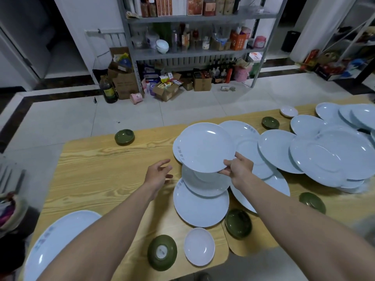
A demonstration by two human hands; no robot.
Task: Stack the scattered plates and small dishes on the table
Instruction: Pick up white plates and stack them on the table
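My right hand (238, 168) grips the near rim of a pale blue plate (205, 147) and holds it lifted above the wooden table (97, 169). Under it lie two overlapping pale blue plates (200, 207). My left hand (159, 174) hovers open just left of them, holding nothing. Many more pale blue plates (332, 157) overlap across the right side of the table. Small green dishes sit at the far left (124, 136), near front (238, 223) and upside down (162, 252). A small white dish (199, 246) lies at the front edge.
A large plate (56, 240) sits at the near left corner under my left forearm. More green dishes (269, 122) (312, 201) and a small white dish (289, 111) lie among the plates. A metal shelf rack (192, 53) with boxes and bottles stands beyond the tiled floor.
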